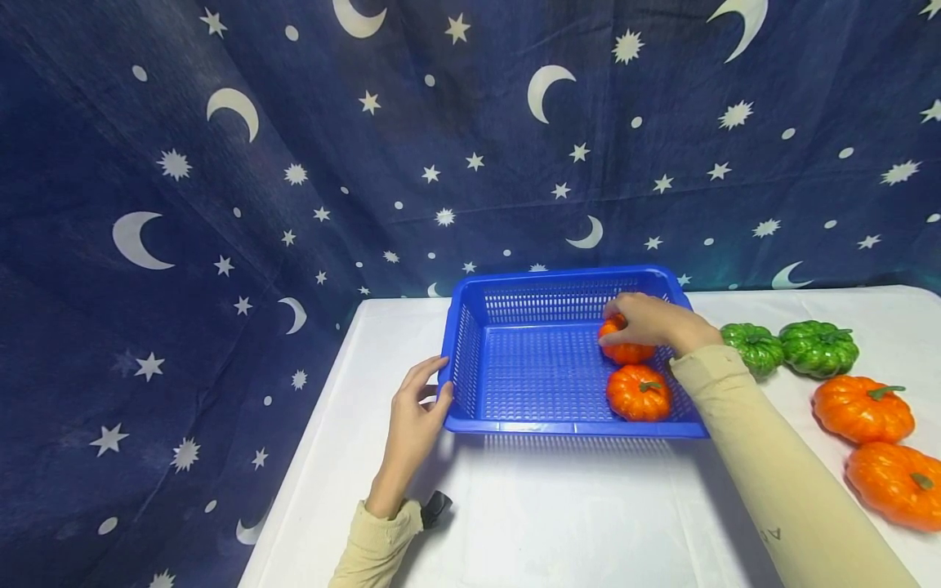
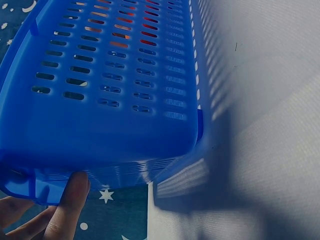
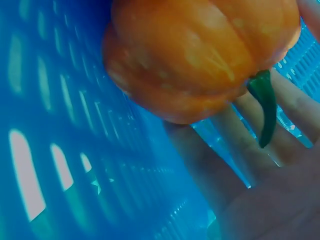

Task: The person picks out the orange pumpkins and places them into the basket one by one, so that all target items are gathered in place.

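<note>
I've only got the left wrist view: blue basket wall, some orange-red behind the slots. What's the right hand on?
Observer: In the head view, the right hand grips an orange pumpkin inside the blue basket.
Operator: Is that pumpkin alone in there?
Observer: No, a second pumpkin, also orange, lies in the basket, nearer the person.
Operator: Any outside the basket?
Observer: I see four on the white table, right of the basket: two green pumpkins and two larger orange ones.

Held pumpkin (image 1: pixel 629 353) partly hidden by right grip (image 1: pixel 647 320); lowest pumpkin (image 1: pixel 895 483) clipped at head-view edge.
</note>
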The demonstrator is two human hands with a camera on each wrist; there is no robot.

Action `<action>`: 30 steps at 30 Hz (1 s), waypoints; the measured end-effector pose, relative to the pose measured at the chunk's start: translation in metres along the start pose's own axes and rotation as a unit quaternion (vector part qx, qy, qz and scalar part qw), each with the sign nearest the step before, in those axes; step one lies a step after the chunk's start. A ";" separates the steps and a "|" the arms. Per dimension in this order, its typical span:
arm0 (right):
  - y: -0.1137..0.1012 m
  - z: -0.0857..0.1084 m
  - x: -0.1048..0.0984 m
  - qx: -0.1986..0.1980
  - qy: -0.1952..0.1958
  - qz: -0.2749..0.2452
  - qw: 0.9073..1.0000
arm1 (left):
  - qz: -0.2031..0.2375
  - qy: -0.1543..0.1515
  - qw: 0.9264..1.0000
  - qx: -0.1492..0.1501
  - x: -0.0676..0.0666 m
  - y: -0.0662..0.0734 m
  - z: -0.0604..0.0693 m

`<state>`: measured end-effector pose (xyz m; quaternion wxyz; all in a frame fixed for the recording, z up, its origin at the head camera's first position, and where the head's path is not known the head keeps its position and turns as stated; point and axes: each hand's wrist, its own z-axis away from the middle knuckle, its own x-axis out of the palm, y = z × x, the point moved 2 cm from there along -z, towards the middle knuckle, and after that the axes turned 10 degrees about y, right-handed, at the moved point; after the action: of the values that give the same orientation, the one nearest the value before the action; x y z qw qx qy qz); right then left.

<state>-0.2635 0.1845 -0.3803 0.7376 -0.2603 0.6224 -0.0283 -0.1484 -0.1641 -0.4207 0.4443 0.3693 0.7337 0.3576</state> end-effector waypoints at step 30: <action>0.000 0.000 -0.001 -0.001 -0.007 0.002 1.000 | 0.004 -0.001 1.000 -0.004 -0.008 0.044 0.005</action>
<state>-0.2641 0.1852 -0.3793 0.7414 -0.2605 0.6179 -0.0245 -0.1309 -0.1493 -0.3822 0.4453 0.3711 0.7300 0.3621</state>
